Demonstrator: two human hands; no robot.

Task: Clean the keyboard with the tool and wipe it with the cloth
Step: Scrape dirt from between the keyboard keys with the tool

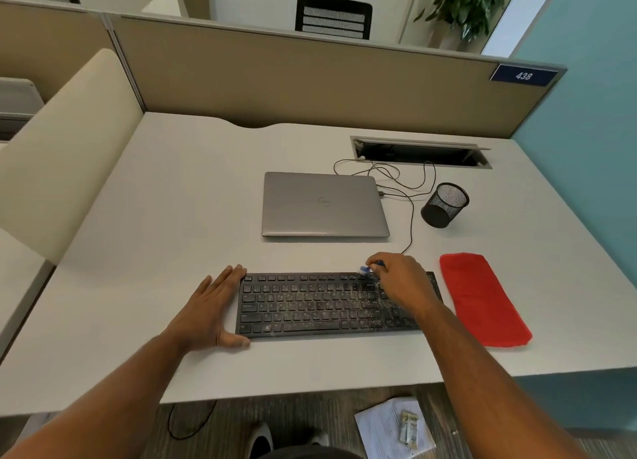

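The black keyboard point(331, 305) lies on the white desk point(179, 217), its keys dusted with pale crumbs, thickest toward its right half. The left hand point(210, 312) rests flat against the keyboard's left end, fingers straight and close together along the edge, thumb stretched under the near-left corner. The right hand point(400, 279) hovers over the keyboard's upper-right keys, fingers curled and pinching a small blue brush point(370, 267), whose pale bristle tip pokes out to the left of the fingertips at the keyboard's far edge. Just right of this hand and clear of the keyboard, the red cloth point(484, 300) lies flat on the desk. Beyond the right hand sit a closed grey laptop point(324, 203) and a black mesh cup point(444, 205), with a thin cable point(412, 217) running between them.
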